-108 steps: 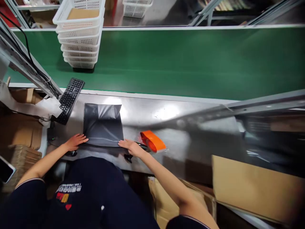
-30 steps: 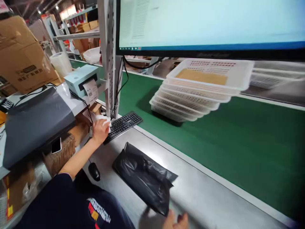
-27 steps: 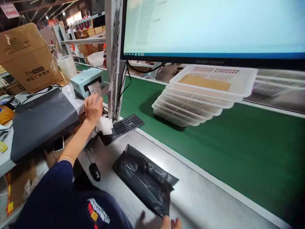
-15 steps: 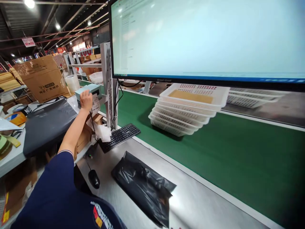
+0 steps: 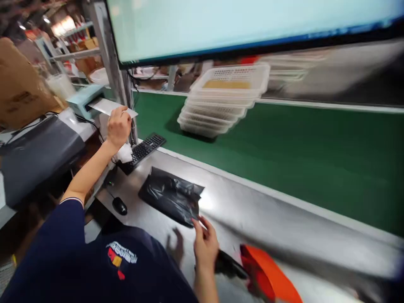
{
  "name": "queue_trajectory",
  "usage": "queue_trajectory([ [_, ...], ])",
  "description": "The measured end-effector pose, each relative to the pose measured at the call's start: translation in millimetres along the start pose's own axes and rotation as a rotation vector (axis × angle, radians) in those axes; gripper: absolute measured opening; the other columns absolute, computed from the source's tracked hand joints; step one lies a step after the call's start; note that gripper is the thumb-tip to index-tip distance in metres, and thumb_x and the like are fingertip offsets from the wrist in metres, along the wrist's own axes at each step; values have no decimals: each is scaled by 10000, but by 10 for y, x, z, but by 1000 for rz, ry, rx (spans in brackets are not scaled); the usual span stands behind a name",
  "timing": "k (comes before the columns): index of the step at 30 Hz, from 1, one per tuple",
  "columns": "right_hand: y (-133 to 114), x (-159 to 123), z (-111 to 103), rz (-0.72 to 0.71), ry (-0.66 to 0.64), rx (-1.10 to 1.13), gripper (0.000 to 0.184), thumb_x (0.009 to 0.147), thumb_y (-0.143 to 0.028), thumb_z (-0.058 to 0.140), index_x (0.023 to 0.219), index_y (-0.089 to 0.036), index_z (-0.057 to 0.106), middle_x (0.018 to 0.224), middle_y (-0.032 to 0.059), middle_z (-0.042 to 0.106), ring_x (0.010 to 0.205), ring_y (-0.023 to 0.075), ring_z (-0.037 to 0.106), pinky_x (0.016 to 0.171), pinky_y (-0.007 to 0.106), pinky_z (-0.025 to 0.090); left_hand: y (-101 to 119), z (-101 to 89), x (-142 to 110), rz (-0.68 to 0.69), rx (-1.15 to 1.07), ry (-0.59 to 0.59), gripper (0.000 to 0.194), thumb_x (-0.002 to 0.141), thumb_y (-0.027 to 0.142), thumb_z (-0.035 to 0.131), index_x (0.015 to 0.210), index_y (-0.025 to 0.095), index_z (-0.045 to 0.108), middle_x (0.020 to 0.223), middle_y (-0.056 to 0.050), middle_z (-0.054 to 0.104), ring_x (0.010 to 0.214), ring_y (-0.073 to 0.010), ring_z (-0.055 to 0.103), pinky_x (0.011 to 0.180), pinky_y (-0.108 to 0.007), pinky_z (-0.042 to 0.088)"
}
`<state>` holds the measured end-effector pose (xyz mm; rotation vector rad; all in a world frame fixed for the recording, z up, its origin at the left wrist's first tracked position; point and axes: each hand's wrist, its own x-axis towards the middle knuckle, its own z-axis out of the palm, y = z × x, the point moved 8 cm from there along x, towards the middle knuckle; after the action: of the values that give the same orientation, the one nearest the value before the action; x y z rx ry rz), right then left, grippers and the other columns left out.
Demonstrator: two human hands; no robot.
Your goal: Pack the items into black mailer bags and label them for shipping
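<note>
My left hand [image 5: 118, 126] is raised at the left and pinches a white label [image 5: 111, 107] that sticks out of the pale blue label printer [image 5: 82, 100]. A crumpled black poly bag [image 5: 172, 194] lies flat on the steel bench [image 5: 252, 219]. My right hand [image 5: 205, 242] hovers at the bag's near right corner, fingers spread, with its fingertips at the bag's edge. It holds nothing. The view is blurred by motion.
An orange tape dispenser [image 5: 268, 277] lies right of my right hand. A black keyboard [image 5: 143, 149] and mouse [image 5: 120, 206] sit left of the bag. Stacked white baskets [image 5: 225, 101] stand on the green conveyor [image 5: 284, 147]. A monitor [image 5: 221, 25] hangs above.
My left hand has pulled the label out of the printer toward me. My right hand has come back into view at the bag's near corner. The view swung down and right.
</note>
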<state>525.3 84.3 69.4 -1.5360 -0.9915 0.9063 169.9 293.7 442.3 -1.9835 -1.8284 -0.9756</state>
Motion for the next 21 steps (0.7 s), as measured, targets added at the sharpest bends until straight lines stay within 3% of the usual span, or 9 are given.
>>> queue_trajectory([
  [2,-174,9,391,141,-23,241,571,747,-682,739,1116,-247,714,1188,147,781,995,331,767,916,531,621,478,147,-541,91,-284,-71,118,990,295,626,920,218,683,1344,-102,680,1353,-249,594,1212,-471,478],
  [4,-239,20,754,283,-132,489,606,696,-673,812,1125,-252,736,1254,127,772,1090,322,752,963,502,606,807,329,-1152,51,-673,-193,169,947,373,708,895,214,680,1245,-96,716,1243,-236,656,1128,-439,542],
  [6,-250,-6,984,396,-220,734,635,687,-695,823,1158,-274,757,1308,98,760,1179,313,722,986,478,597,961,624,-1775,-166,-1071,-355,262,900,443,770,852,208,665,1155,-82,737,1091,-204,708,973,-370,604],
  [8,-203,-37,1050,479,-244,885,622,681,-709,827,1129,-280,777,1264,73,776,1161,294,717,962,455,603,992,995,-2349,-477,-1377,-500,360,836,499,831,810,202,629,1115,-67,743,1001,-182,721,875,-328,617],
  [11,14,-3,912,576,-156,833,481,619,-582,925,928,-249,767,876,15,773,839,217,709,777,368,596,872,1510,-2921,-875,-1627,-614,478,736,533,902,784,201,562,1077,-38,732,894,-151,710,786,-307,625],
  [13,159,104,778,594,-82,744,433,575,-485,964,822,-231,715,694,-30,685,684,163,635,676,309,544,689,1793,-3075,-1021,-1650,-602,521,678,530,933,790,203,543,1044,-18,710,858,-134,692,735,-283,619],
  [16,287,391,629,503,36,603,463,543,-451,944,812,-228,640,662,-53,656,637,138,602,632,278,494,388,2178,-3130,-1097,-1528,-513,527,633,512,937,819,205,552,1040,-12,675,886,-132,681,739,-276,624],
  [18,348,610,575,422,126,487,493,537,-423,913,853,-242,581,658,-72,653,618,133,593,630,274,480,244,2431,-3158,-1082,-1305,-504,438,729,500,852,841,208,545,1006,-13,656,883,-132,681,779,-307,640],
  [21,469,900,574,353,205,310,495,579,-366,850,914,-266,499,658,-94,648,614,141,586,666,285,486,141,2777,-3228,-1027,-932,-582,240,881,402,673,851,217,523,853,5,613,761,-137,673,743,-345,643],
])
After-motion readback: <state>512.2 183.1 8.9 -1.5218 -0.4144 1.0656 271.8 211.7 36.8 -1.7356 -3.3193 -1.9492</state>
